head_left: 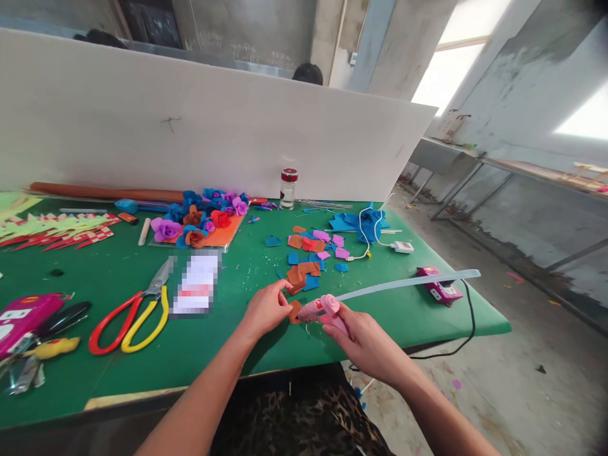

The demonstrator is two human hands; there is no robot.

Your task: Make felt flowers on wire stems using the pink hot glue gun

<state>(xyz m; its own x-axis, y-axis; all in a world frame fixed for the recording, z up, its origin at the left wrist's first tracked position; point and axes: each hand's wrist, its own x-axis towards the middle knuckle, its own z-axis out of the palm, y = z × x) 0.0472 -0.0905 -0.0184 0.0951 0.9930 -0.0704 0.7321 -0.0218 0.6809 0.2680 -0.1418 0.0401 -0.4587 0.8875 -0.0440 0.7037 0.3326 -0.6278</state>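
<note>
My left hand [265, 310] pinches a small brown paper petal [295, 312] between thumb and fingertips, just above the green table [228, 342]. In my right hand [361, 332] is a pink hot glue gun [327, 306], its nozzle pointing left at the petal. A long translucent glue stick [408, 284] juts out of the gun's back toward the right. Whether the nozzle touches the petal is hard to tell. Just beyond my hands lie loose brown petals [295, 277], blue petals [311, 282] and purple petals [342, 253].
Red-and-yellow scissors [128, 320] lie left, beside a blurred card [197, 282]. Finished paper flowers [194, 218] sit behind them. A red-lidded jar [287, 189] stands against the white partition [213, 126]. At right are a pink box [439, 286], a black cord [473, 316] and a white charger [403, 247].
</note>
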